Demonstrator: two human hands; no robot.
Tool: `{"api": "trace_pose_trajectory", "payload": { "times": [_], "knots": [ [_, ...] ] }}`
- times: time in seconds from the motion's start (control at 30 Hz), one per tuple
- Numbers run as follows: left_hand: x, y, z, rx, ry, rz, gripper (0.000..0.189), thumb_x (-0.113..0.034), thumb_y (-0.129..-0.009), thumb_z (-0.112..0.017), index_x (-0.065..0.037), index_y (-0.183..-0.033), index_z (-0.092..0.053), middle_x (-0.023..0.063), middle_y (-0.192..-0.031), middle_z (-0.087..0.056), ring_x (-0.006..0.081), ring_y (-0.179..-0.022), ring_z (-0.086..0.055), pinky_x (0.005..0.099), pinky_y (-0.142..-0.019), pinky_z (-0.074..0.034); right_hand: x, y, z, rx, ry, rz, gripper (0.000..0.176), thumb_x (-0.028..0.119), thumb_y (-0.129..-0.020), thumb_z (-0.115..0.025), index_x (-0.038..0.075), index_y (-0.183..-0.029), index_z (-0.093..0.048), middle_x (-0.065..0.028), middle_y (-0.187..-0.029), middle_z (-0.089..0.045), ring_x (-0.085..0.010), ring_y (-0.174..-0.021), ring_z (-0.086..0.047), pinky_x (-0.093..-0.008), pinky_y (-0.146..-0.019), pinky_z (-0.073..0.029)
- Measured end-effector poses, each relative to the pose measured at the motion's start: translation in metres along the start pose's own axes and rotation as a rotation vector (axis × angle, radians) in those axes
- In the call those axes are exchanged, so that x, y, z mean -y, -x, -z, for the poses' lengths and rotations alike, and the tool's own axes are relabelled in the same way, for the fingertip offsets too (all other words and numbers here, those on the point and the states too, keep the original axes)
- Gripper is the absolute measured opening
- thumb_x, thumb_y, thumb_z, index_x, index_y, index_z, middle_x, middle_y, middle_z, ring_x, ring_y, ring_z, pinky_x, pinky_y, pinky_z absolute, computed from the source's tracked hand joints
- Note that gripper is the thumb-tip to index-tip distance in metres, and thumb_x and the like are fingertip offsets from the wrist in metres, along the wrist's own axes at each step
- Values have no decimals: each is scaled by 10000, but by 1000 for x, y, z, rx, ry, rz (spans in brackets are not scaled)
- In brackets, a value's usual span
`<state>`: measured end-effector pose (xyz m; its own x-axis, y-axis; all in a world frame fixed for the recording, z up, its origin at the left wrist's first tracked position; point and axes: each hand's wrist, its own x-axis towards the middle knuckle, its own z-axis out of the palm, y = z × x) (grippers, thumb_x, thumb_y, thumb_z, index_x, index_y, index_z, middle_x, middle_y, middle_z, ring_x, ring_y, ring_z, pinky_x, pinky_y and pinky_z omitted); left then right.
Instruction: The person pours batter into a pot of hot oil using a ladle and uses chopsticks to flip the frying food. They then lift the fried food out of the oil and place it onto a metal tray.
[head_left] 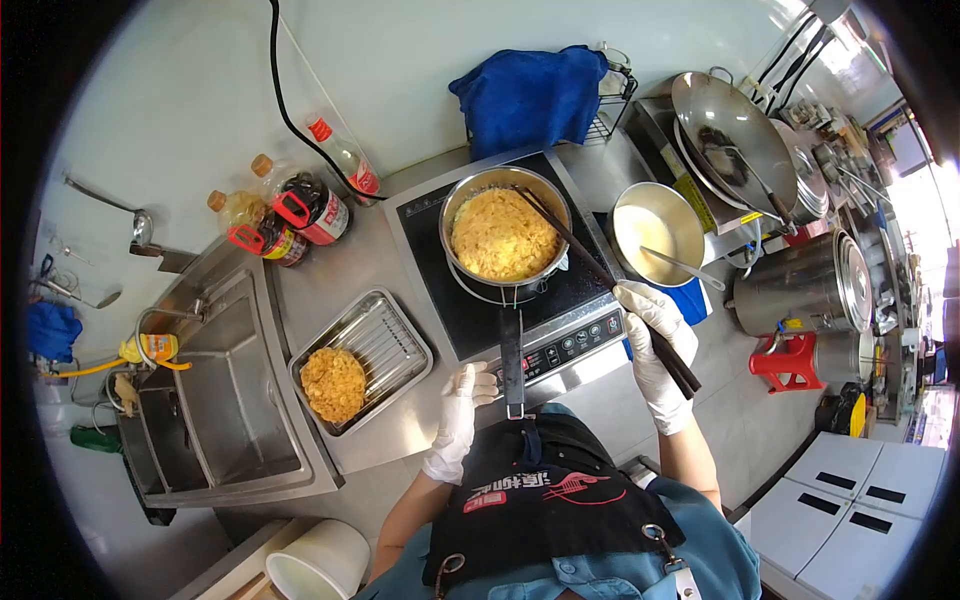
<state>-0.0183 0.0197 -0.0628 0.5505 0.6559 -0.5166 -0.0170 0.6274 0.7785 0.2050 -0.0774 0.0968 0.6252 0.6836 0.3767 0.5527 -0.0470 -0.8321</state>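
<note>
My right hand [657, 335], in a white glove, grips a pair of long dark chopsticks [577, 243]. Their tips reach into a steel saucepan [447, 232], at the edge of a golden, fried-looking round of food [505, 235]. The pan sits on a black induction cooker [420, 225], its dark handle [511, 350] pointing toward me. Beside that handle, apart from it, is my left hand [462, 410], also gloved, with loosely bent fingers and nothing in it. A similar golden piece [334, 385] lies on the rack of a metal tray [427, 352] to the left.
Right of the cooker stands a pot [690, 215] of pale liquid with a spoon [684, 267]. A wok [740, 110] is farther right. Sauce bottles [312, 205] stand behind the tray, and a sink [245, 380] lies left. A blue cloth [530, 95] hangs at the back.
</note>
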Motion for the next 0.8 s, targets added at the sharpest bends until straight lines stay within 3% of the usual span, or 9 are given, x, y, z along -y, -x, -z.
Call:
{"api": "trace_pose_trajectory", "payload": {
  "times": [0.3, 0.6, 0.8],
  "knots": [
    [3, 0, 2, 8, 13, 1, 407, -345, -944, -453, 22, -1102, -531, 95, -872, -624, 139, -741, -604, 250, -672, -487, -12, -2, -14, 53, 43, 51, 200, 80, -816, -629, 13, -1004, -652, -135, -1008, -638, -245, -892, -621, -287, -801, -478],
    [4, 0, 4, -30, -16, -7, 442, -362, -947, -432, 42, -1091, -540, 91, -857, -628, 144, -728, -610, 243, -655, -493, -15, -8, -25, 131, -26, 186, 236, -30, -766, -642, 2, -999, -632, -148, -1010, -636, -237, -908, -629, -298, -807, -499],
    [2, -1, 1, -19, 2, -16, 407, -331, -952, -432, 36, -1088, -547, 93, -864, -633, 142, -721, -614, 243, -645, -501, -8, -6, -14, 109, -14, 104, 205, 27, -802, -627, 2, -1005, -645, -135, -1020, -636, -229, -918, -620, -289, -820, -480]
  ]
}}
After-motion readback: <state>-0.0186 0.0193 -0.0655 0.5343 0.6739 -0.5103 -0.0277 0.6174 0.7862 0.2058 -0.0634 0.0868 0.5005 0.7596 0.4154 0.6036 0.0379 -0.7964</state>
